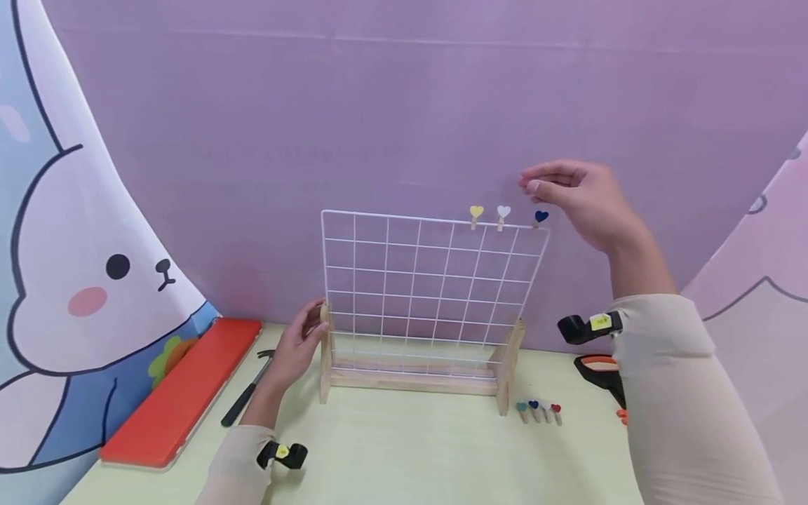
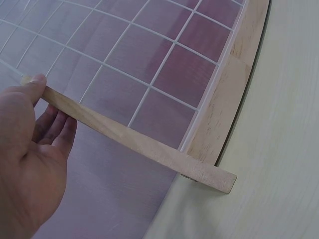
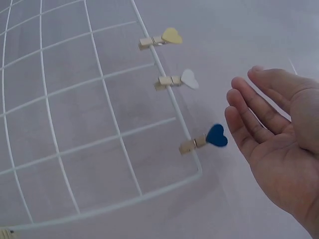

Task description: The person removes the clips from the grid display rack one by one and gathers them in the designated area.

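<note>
Far left, a flat red-orange rectangular case (image 1: pixel 183 393) lies along the bunny-printed backdrop, its near end cut off by the pale green tabletop (image 1: pixel 410 456) edge; beside it a black-handled hammer (image 1: pixel 243 400), its head half hidden behind the left forearm. Left hand (image 1: pixel 297 347) — thumb on top of the left wooden upright (image 2: pixel 129 137) of the stand, fingers curled loosely behind it, gripping it; the wrist view shows the thumb tip on the post's end. White wire grid panel (image 1: pixel 429 280) stands upright in the light wooden base (image 1: pixel 410 382) at table centre. Along its top wire, right of middle: yellow heart-topped wooden peg (image 1: pixel 476 214), white heart peg (image 1: pixel 502 214), dark blue heart peg (image 1: pixel 539 218) at the corner. On the table by the right foot, four small heart pegs (image 1: pixel 539 411) in a row — colours hard to make out. Right hand (image 1: pixel 577 196) — hovers just beside the blue peg, apart from it, fingers relaxed, palm empty. Behind the right sleeve, orange-and-black scissors (image 1: pixel 600 372), mostly hidden.
</note>
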A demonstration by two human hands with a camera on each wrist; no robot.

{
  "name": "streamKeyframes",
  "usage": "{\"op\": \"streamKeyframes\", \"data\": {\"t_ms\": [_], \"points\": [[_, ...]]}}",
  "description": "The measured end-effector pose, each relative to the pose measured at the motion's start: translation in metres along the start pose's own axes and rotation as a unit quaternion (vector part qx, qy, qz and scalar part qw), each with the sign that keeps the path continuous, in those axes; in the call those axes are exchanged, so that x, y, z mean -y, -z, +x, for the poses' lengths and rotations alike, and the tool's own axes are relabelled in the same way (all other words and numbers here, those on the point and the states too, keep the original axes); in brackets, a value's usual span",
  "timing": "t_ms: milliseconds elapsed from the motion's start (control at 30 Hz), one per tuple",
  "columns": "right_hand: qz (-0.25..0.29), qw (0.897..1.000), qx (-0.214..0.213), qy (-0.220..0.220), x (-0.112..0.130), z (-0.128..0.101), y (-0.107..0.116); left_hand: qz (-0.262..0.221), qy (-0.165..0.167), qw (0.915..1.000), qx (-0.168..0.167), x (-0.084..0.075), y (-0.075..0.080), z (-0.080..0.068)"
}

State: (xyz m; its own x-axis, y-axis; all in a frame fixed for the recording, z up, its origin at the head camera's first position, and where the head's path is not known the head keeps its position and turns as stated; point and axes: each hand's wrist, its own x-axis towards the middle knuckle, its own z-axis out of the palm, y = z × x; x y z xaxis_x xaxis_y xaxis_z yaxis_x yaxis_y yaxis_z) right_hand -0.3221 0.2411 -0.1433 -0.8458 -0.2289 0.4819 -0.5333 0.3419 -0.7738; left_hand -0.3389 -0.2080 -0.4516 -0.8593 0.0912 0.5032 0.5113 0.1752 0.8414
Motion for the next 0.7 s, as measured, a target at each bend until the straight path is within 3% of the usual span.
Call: {"op": "streamKeyframes", "data": {"t_ms": [333, 500, 700], "points": [[-0.046, 0.998, 0.025, -0.020, 0.008, 0.010, -0.022, 0.004, -0.005, 1.0000, -0.005, -0.001, 0.001, -0.002], [-0.039, 0.999, 0.035, -0.011, 0.010, 0.018, -0.033, 0.003, -0.003, 1.0000, -0.006, -0.001, 0.001, -0.002], [-0.039, 0.998, 0.044, -0.030, 0.008, 0.020, -0.042, 0.004, -0.004, 1.0000, -0.005, 0.000, 0.000, -0.001]]}}
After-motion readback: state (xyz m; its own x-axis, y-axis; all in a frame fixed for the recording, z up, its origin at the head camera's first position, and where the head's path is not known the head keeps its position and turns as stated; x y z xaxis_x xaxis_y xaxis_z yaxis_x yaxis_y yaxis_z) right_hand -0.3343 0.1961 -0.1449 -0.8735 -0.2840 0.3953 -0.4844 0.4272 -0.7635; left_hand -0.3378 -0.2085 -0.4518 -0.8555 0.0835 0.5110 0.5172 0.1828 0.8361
